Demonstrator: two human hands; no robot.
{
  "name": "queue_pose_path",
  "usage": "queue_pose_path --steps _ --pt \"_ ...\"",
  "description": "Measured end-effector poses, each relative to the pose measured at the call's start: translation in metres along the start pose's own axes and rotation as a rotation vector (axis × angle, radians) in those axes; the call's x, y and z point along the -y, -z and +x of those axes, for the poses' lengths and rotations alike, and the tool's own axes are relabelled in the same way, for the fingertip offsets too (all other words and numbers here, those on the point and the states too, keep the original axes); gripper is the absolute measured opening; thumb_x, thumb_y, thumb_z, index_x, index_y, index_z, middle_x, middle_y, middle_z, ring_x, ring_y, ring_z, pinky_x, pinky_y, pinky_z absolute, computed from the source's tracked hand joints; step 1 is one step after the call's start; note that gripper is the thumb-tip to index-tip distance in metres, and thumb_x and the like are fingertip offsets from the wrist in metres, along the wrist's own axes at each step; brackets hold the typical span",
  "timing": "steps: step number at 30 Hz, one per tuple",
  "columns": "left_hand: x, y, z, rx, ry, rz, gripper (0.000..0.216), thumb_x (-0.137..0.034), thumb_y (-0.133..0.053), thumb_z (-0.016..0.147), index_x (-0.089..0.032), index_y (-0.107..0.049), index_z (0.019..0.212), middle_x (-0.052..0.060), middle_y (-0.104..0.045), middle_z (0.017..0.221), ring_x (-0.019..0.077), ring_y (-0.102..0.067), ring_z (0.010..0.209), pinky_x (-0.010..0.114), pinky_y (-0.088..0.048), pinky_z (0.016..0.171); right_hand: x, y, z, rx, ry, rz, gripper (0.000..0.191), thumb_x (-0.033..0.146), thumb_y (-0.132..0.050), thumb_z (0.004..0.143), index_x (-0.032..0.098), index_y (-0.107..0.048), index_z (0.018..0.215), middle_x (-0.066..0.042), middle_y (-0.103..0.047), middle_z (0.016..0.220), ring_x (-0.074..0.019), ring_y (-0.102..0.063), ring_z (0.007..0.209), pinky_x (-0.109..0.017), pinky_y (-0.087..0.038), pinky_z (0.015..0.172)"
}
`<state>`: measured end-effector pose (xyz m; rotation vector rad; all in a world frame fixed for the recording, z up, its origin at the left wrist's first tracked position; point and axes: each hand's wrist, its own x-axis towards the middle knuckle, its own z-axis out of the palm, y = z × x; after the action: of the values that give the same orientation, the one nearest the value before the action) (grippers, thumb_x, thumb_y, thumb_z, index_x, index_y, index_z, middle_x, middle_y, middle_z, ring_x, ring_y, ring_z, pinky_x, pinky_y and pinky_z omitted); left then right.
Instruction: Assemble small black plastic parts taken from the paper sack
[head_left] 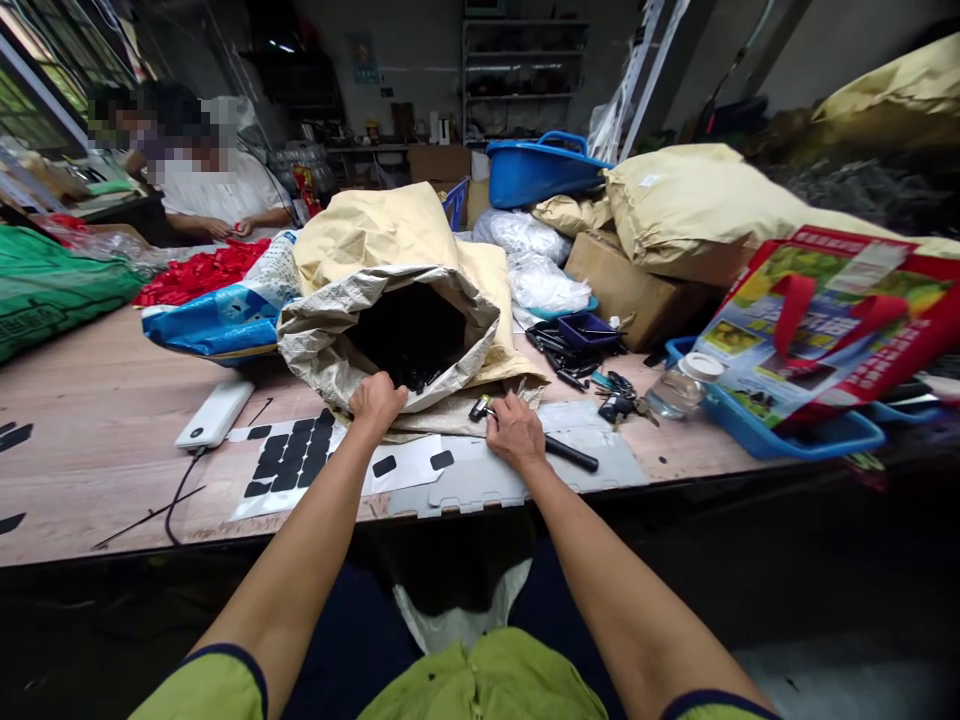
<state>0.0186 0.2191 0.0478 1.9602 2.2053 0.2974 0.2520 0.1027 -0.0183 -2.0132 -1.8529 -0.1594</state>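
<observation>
gripping of the near lip of the tan sack [322, 335] seems to be done by the left hand [379, 402]; the hammer [571, 453] is covered by the right hand [516, 430], and whether it is grasped cannot be told. the sack, laid mid-table, is already opened toward the near side; black pieces [424, 372] are left inside, their number hidden. on the near left, dark pads [289, 455] are left in rows. the near strip is crowded by hammer and pads; the right is blocked by a shopping bag [817, 335] in a blue tray [795, 435]. far left, red pieces [206, 272] are handled by a co-worker [232, 198].
</observation>
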Motion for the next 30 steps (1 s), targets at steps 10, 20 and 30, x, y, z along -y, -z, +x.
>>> queue_pose_path --steps 10,20,30 --pt "0.026 -0.021 -0.086 -0.064 -0.571 -0.538 0.019 -0.039 -0.067 0.090 -0.022 -0.072 0.096 0.004 -0.073 0.092 0.0191 -0.062 0.082 0.030 -0.048 0.076 0.002 0.001 0.000 0.002 -0.003 -0.002 0.021 0.030 -0.055 0.092 0.020 -0.065 0.107 -0.010 -0.059 0.108 -0.0249 -0.050 0.103 -0.034 -0.038 0.087" --pt "0.023 -0.066 -0.101 0.090 -0.671 -0.516 0.017 -0.033 -0.075 0.082 -0.023 -0.073 0.096 0.003 -0.071 0.097 0.0220 -0.056 0.091 0.033 -0.043 0.081 -0.001 -0.004 -0.001 -0.017 0.010 -0.012 0.021 0.031 -0.057 0.092 0.021 -0.066 0.108 -0.009 -0.060 0.107 -0.0238 -0.051 0.101 -0.033 -0.038 0.086" --pt "0.022 -0.066 -0.099 0.118 -0.645 -0.496 0.021 -0.035 -0.076 0.082 -0.024 -0.076 0.099 0.003 -0.071 0.097 0.0234 -0.057 0.095 0.034 -0.043 0.086 0.005 0.024 -0.001 -0.032 0.119 0.144 0.024 0.024 -0.049 0.098 0.019 -0.069 0.112 -0.009 -0.064 0.103 -0.0212 -0.057 0.098 -0.030 -0.043 0.090"
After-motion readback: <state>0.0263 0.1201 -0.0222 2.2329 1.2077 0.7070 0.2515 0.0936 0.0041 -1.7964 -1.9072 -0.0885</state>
